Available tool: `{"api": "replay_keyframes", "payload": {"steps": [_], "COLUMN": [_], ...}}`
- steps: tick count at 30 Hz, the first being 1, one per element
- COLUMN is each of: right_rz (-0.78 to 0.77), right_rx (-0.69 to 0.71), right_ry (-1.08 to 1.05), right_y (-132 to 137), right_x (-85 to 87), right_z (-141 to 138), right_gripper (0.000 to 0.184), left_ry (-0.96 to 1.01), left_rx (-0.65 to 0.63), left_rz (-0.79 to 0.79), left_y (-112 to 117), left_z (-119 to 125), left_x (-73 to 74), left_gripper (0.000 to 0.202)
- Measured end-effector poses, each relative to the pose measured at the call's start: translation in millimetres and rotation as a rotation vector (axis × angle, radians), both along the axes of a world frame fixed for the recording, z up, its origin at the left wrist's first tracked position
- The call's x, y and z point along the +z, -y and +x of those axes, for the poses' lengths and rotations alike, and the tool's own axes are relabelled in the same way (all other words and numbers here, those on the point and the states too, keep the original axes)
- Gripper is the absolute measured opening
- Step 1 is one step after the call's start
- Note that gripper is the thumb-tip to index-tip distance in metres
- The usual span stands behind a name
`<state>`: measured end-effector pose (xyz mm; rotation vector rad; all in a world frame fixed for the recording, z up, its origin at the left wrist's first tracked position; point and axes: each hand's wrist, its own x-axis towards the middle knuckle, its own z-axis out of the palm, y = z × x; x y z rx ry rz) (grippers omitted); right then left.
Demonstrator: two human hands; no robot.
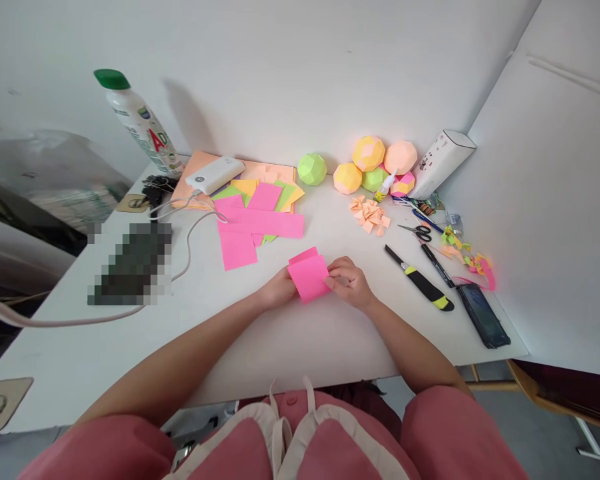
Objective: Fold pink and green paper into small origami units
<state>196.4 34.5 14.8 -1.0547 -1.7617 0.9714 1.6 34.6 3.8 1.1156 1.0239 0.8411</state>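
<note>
A bright pink sheet of paper (309, 279), folded over so that a second layer shows behind its top edge, is held up near the front middle of the table. My left hand (279, 289) grips its left side, with the fingertips hidden behind the paper. On the right edge, my right hand (351, 283) pinches the paper between thumb and fingers. Pink paper strips (275, 223) and a pink sheet (239, 248) lie just beyond my left hand. A black and yellow craft knife (426, 287) rests to the right of my right hand.
Faceted paper balls (347, 179) and peach paper pieces (370, 215) sit toward the wall. Scissors (417, 231), a black pen (437, 265) and a phone (483, 315) lie right. A power bank (215, 175), its white cable (187, 257) and a bottle (143, 123) occupy the left.
</note>
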Motion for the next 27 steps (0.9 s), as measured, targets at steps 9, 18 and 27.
{"api": "replay_keyframes", "payload": {"steps": [9,18,27], "right_rz": [-0.396,-0.372,-0.475], "right_rx": [-0.041,0.016,0.224], "right_ry": [0.001,0.163,0.135], "right_y": [20.6,42.6,41.6], "right_x": [-3.8,-0.2,2.7], "right_z": [7.1,20.9,25.3], "right_gripper": [0.023,0.027,0.032], "left_ry": [0.14,-0.003,-0.037], "left_rx": [-0.15,0.143,0.154], "left_rz": [-0.118,0.034,0.11], "left_y": [11.6,31.3,18.1], "left_z": [3.0,6.8,5.0], "left_x": [1.6,-14.3,-18.6], "left_gripper": [0.03,0.051,0.049]}}
